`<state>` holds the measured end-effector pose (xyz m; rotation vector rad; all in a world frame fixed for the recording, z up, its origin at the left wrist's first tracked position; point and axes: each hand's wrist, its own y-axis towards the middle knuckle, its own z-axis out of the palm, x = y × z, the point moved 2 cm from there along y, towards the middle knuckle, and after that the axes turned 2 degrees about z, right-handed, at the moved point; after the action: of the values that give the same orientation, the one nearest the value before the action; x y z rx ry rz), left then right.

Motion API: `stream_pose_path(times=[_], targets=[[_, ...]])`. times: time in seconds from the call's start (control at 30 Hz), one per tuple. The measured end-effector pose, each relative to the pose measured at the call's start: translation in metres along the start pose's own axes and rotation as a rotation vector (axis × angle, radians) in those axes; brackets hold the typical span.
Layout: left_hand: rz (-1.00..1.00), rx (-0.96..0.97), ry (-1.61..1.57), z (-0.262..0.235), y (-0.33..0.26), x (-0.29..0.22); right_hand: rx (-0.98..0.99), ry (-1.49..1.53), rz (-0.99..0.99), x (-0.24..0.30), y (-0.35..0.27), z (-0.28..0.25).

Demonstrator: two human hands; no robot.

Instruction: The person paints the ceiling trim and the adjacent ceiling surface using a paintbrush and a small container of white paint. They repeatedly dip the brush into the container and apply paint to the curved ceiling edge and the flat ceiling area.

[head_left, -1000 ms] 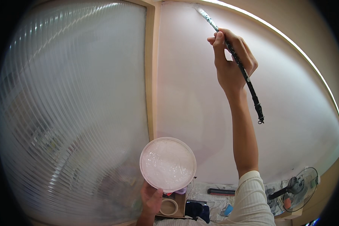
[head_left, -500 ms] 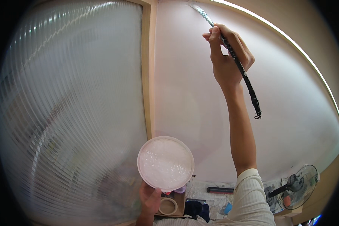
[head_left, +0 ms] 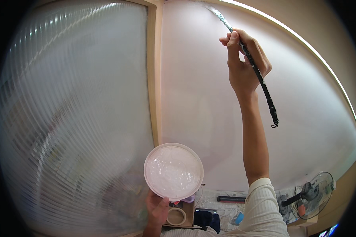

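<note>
The right hand fingers grip a long brush; its tip points up-left past the fingers. The left hand fingers hold a round paint dish.

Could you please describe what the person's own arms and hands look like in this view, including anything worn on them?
Both hands are bare, with no gloves, rings or watch visible. The right hand leads down a bare forearm to a pale, finely striped sleeve pushed up near the elbow. Of the left hand only the hand and a bare wrist show; no sleeve is in view there.
</note>
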<state>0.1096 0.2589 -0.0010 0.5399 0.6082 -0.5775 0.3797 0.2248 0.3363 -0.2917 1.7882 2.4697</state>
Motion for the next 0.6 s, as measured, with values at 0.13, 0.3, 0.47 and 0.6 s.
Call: stream_pose_path(times=[0.13,0.3,0.47,0.6], targets=[[-0.006,-0.003,-0.001,-0.001,0.0,0.001,-0.005,0.015,-0.002,-0.004,0.0,0.0],[-0.005,0.003,-0.01,0.0,0.0,0.0,-0.024,0.033,0.017,-0.004,-0.003,-0.003],[0.008,0.008,-0.013,-0.003,-0.001,0.002,-0.038,-0.011,0.018,0.003,-0.007,-0.009],[0.011,0.009,-0.017,-0.003,0.0,0.003,-0.041,0.051,0.01,0.002,-0.01,-0.003]])
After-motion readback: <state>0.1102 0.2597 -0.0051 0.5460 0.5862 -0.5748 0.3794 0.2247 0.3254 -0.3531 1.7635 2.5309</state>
